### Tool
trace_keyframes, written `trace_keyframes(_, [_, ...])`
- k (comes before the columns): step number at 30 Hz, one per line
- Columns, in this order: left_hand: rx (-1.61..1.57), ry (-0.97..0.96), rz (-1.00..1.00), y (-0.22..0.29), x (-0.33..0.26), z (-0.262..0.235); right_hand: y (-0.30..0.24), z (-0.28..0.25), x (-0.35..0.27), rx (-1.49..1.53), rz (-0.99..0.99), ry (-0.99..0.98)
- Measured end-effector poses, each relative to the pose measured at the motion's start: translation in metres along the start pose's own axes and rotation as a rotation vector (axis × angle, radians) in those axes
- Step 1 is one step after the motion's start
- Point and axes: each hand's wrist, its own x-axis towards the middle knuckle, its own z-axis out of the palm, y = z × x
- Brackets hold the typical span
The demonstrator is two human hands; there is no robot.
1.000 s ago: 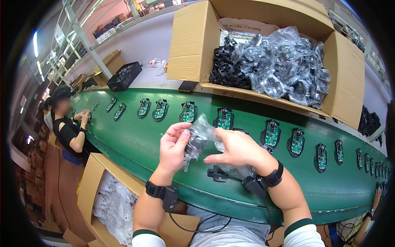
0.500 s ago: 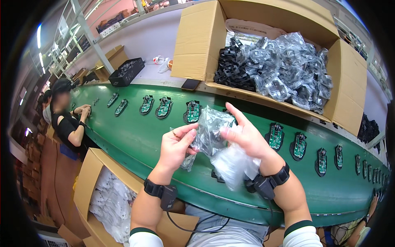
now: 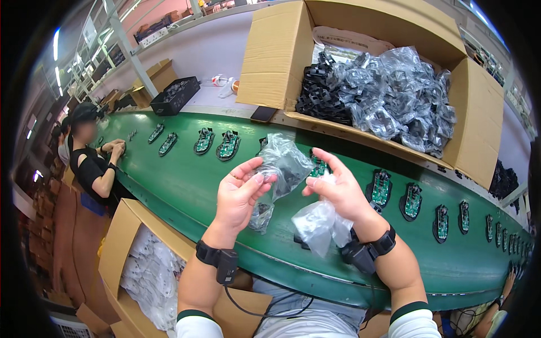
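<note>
My left hand (image 3: 239, 197) pinches a clear plastic bag (image 3: 287, 166) between thumb and fingertips. A dark part shows through its film. My right hand (image 3: 345, 197) is closed on a crumpled clear plastic bag (image 3: 316, 222), which hangs below its fingers and looks empty; its index finger points up. Both hands are above the green conveyor belt (image 3: 191, 180). Another bagged piece (image 3: 261, 218) lies beneath my left hand. Behind my right fingers, a green circuit board in a black housing (image 3: 319, 164) is partly hidden.
Similar boards in black housings (image 3: 228, 145) line the belt. An open carton (image 3: 270, 56) of bagged and loose black parts stands beyond it. At lower left, a carton (image 3: 121, 248) holds crumpled clear bags. A person (image 3: 90, 163) works at the left; another person's hand (image 3: 510, 279) shows at far right.
My hands have drawn slightly apart. The bag with the dark part has moved left with my left hand, and the crumpled bag now hangs separate from it in my right.
</note>
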Motion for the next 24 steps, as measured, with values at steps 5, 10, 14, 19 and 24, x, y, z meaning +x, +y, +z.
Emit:
trace_keyframes(5, [0.227,0.037,0.047,-0.011,-0.002,0.003,0.000,0.016,-0.016,-0.755,-0.506,0.133])
trace_keyframes(10, [0.408,0.051,0.127,-0.016,-0.016,0.015,0.001,0.035,-0.027,-1.184,-0.439,0.067])
trace_keyframes(14, [0.557,0.066,0.266,-0.017,-0.018,0.018,0.006,0.020,-0.025,-1.213,-0.514,0.066])
trace_keyframes(19, [0.693,0.041,0.260,-0.006,-0.015,0.011,-0.020,0.014,-0.027,-1.157,-0.559,0.080])
trace_keyframes(24, [0.865,-0.015,0.488,-0.004,-0.015,0.019,-0.031,0.001,-0.026,-1.232,-0.508,0.034])
